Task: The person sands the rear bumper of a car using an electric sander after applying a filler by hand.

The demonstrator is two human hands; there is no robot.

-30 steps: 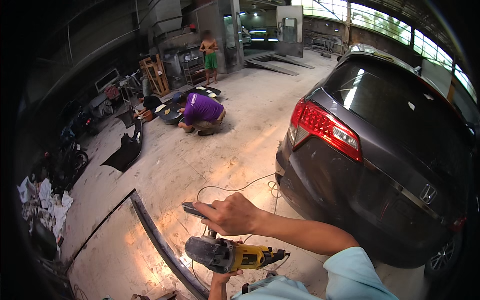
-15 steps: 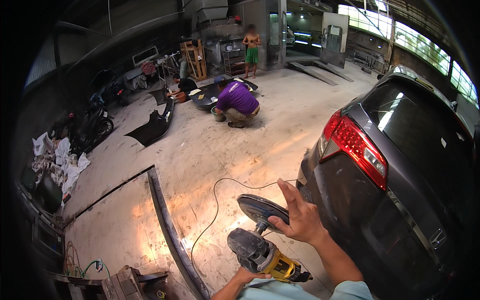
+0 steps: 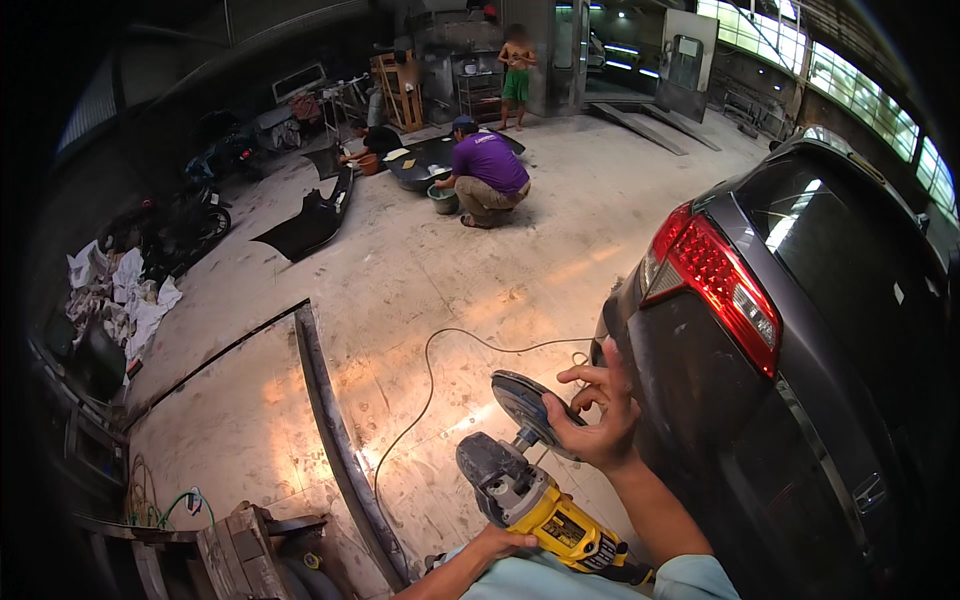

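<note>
My left hand (image 3: 495, 543) is wrapped round the body of a yellow and black rotary polisher (image 3: 560, 525), low in front of me. The tool's black round backing pad (image 3: 525, 400) tilts up on a short metal spindle. At the pad's right edge is my right hand (image 3: 600, 415), fingers apart and bent, the thumb lying over the pad. Part of the pad is hidden behind that hand. Close on the right stands a dark grey car (image 3: 700, 440) with a red tail light (image 3: 725, 290).
A thin cable (image 3: 430, 375) curves over the floor. A long dark metal rail (image 3: 335, 435) lies to the left. Farther off, a person in a purple shirt (image 3: 490, 165) squats by a bucket (image 3: 443, 200) and black car panels (image 3: 310, 215). Another person in green shorts (image 3: 516, 85) stands behind.
My right hand's fingers have gone from stretched out to bent beside the pad. The polisher has turned so that more of its yellow body shows. The squatting person's bucket shows more fully.
</note>
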